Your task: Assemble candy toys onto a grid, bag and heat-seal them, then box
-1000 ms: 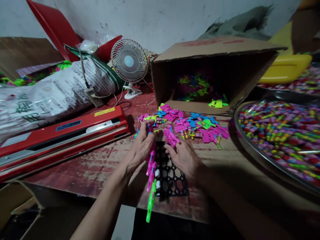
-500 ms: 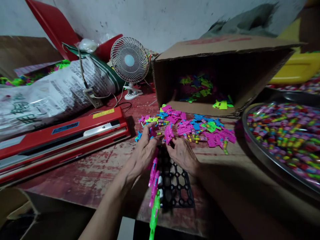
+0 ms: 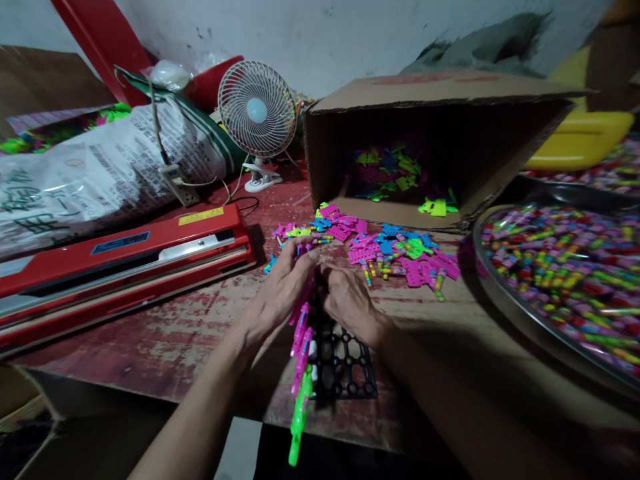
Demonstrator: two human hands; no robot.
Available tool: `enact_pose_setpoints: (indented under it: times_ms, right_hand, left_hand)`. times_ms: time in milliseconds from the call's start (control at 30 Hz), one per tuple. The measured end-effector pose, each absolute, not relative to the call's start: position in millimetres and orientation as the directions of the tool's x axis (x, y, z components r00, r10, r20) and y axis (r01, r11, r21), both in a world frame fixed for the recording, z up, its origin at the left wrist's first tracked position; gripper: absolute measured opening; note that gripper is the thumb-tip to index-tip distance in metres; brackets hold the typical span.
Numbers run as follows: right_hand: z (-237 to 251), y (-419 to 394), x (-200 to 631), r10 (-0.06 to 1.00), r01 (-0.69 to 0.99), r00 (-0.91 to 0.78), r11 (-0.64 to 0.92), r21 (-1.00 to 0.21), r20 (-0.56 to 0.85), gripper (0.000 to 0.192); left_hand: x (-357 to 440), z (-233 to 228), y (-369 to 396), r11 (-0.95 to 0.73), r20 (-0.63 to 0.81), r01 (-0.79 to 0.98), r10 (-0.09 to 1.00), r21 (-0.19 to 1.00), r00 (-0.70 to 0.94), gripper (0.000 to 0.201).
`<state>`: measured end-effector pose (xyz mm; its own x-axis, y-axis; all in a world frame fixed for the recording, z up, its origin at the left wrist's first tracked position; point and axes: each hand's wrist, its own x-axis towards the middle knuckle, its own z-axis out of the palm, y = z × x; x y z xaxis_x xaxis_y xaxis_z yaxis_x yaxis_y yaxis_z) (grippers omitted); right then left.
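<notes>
My left hand (image 3: 280, 287) is closed at the far end of a black grid tray (image 3: 367, 387), its fingers and thumb around small pink plastic pieces (image 3: 308, 249). Beside it, almost touching, my right hand (image 3: 350, 300) is curled over the tray with fingers bent inward; what they pinch is hidden. Along the tray's left edge runs a row of upright flat pieces, pink ones (image 3: 301, 337) and a bright green one (image 3: 299, 420) nearest me. White bits (image 3: 313, 360) show beside that row. Past my hands lies a loose heap of pink, blue and green pieces (image 3: 420, 267).
A cardboard box (image 3: 435, 90) on its side holds more pieces. To the right stands a metal basin (image 3: 483, 267) full of small colourful sticks. A red sealing machine (image 3: 210, 230), a clip fan (image 3: 257, 110) and a white sack (image 3: 100, 160) are on the left.
The pink piece that was raised between my hands has come to the left hand's fingertips. My right fingers have curled in. The whole view has shifted slightly.
</notes>
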<state>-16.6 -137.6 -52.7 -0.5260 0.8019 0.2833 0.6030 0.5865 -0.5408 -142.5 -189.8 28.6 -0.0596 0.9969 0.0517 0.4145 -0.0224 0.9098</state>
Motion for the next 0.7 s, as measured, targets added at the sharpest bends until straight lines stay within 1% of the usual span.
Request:
enact_pose_setpoints:
  times_ms: [100,167,233,267,300,333,400,433,467,500,633,700]
  right_hand:
    - [-51,-140,-17,0.806,0.638,-0.545,0.578,-0.508,0.232,0.031]
    - [-54,-140,-9,0.77,0.566,-0.572,0.621,-0.542,0.284,0.03]
    - [-57,-141,6,0.752,0.489,-0.544,0.645,-0.587,0.374,0.028]
    - [-58,-141,15,0.771,0.501,-0.491,0.631,-0.592,0.405,0.025]
    - [-58,-141,23,0.802,0.561,-0.428,0.597,-0.573,0.417,0.024]
    - [-58,-141,31,0.836,0.658,-0.368,0.544,-0.52,0.408,0.024]
    - [-56,-138,40,0.884,0.841,-0.304,0.424,-0.337,0.355,0.024]
    - [-55,-136,41,0.9,0.892,-0.295,0.379,-0.245,0.32,0.023]
    - [-54,-133,41,0.911,0.919,-0.29,0.351,-0.179,0.294,0.022]
    - [-53,-130,39,0.917,0.933,-0.284,0.331,-0.139,0.28,0.02]
    - [-48,-121,37,0.931,0.956,-0.254,0.283,-0.078,0.262,0.02]
    - [-45,-121,42,0.933,0.96,-0.228,0.264,-0.098,0.279,0.022]
  left_hand:
    - [-146,24,-177,0.019,0.001,0.308,0.998,0.951,-0.063,0.034]
    - [-147,20,-170,0.047,-0.039,0.245,0.999,0.968,-0.036,0.03]
    - [-148,16,-167,0.048,-0.045,0.231,0.999,0.972,-0.021,0.024]
    - [-148,15,-166,0.045,-0.039,0.237,0.999,0.971,-0.026,0.023]
    - [-148,14,-166,0.043,-0.036,0.245,0.999,0.968,-0.032,0.022]
    - [-148,14,-167,0.046,-0.037,0.255,0.999,0.966,-0.04,0.022]
    - [-147,15,-168,0.05,-0.034,0.275,0.998,0.96,-0.061,0.022]
    - [-146,16,-169,0.052,-0.034,0.285,0.997,0.957,-0.07,0.021]
    - [-146,17,-170,0.054,-0.034,0.298,0.997,0.953,-0.071,0.021]
    - [-146,18,-170,0.054,-0.032,0.308,0.997,0.95,-0.076,0.021]
    - [-147,21,-172,0.081,-0.055,0.344,0.995,0.935,-0.084,0.024]
    - [-147,21,-172,0.076,-0.051,0.353,0.995,0.933,-0.08,0.024]
